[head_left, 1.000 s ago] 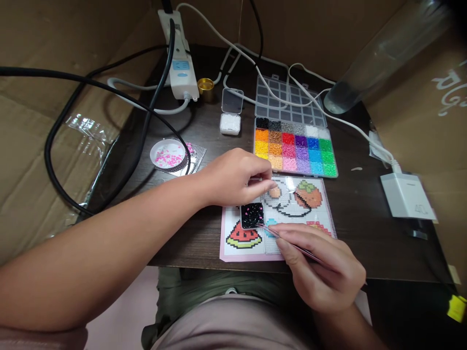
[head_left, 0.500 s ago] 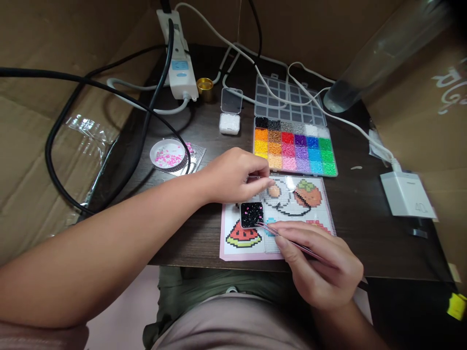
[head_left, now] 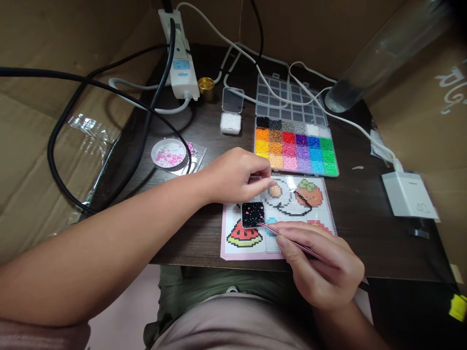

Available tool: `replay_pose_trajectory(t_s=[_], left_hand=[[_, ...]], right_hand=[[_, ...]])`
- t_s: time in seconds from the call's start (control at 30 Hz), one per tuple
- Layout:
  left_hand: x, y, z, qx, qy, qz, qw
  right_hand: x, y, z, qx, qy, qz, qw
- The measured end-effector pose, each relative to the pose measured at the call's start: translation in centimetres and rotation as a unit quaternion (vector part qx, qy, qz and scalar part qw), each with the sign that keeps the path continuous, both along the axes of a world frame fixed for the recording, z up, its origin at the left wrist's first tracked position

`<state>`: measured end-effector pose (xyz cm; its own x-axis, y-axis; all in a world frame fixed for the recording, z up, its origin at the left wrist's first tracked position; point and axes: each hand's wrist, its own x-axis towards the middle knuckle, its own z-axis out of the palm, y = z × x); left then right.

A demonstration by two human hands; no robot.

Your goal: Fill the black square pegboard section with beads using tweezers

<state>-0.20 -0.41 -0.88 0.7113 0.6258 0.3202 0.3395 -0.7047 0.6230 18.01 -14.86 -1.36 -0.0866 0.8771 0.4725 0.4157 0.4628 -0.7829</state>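
Pink tweezers (head_left: 294, 241) are pinched in my right hand (head_left: 324, 262), their tips among the black beads in a small clear box (head_left: 253, 215). A few pink beads are mixed in with the black ones. The box rests on a pattern sheet (head_left: 228, 255) with pixel fruit drawings, partly under a clear pegboard (head_left: 272, 247). On the pegboard a curved line of black beads (head_left: 304, 209) runs over the egg and orange drawings. Above the box, my left hand (head_left: 241, 175) is closed at the pegboard's upper left, thumb and forefinger together; what they grip, if anything, cannot be made out.
Behind the sheet lies an open bead case (head_left: 296, 148) with many colours. To the left are a white dish (head_left: 168, 153) of pink and white beads, a small white-filled box (head_left: 230, 124) and a gold cup (head_left: 206, 87). Cables, a power strip (head_left: 182, 73) and a charger (head_left: 408, 194) surround the area.
The tweezers' tips have shifted very slightly in the bead box. Both hands otherwise keep their places; the whole view has slid a little to the right.
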Motion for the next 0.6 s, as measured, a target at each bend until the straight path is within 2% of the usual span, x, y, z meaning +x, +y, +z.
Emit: replay_pose_trajectory(t_s=[0.43, 0.6], left_hand=[[-0.03, -0.02, 0.10, 0.000, 0.008, 0.004, 1.000], [-0.14, 0.03, 0.30, 0.000, 0.017, 0.004, 1.000]], right_hand=[[0.16, -0.14, -0.36, 0.008, 0.013, -0.009, 1.000], [0.92, -0.15, -0.05, 0.007, 0.030, -0.070, 0.997]])
